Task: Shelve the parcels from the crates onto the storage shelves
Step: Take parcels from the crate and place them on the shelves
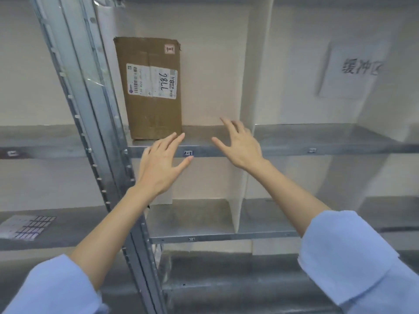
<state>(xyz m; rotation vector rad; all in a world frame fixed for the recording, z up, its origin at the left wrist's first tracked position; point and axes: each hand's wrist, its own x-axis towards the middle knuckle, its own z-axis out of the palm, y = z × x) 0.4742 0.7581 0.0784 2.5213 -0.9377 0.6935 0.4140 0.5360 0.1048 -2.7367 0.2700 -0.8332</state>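
The upper metal shelf [317,141] carries one brown parcel [154,87], upright at its left end near the front edge. A white divider [256,64] stands to the right of the parcel. On the lower-left shelf [68,232] lies a sticker sheet [27,226].

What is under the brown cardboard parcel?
A grey metal shelf; the brown parcel stands upright on it. The patch directly beneath its base is covered, so unseen.

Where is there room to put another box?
On the upper shelf, there is a bare strip between the brown parcel and the white divider. The shelf right of the divider and the lower shelf look bare too. It is crowded in the parcel's corner by the metal post.
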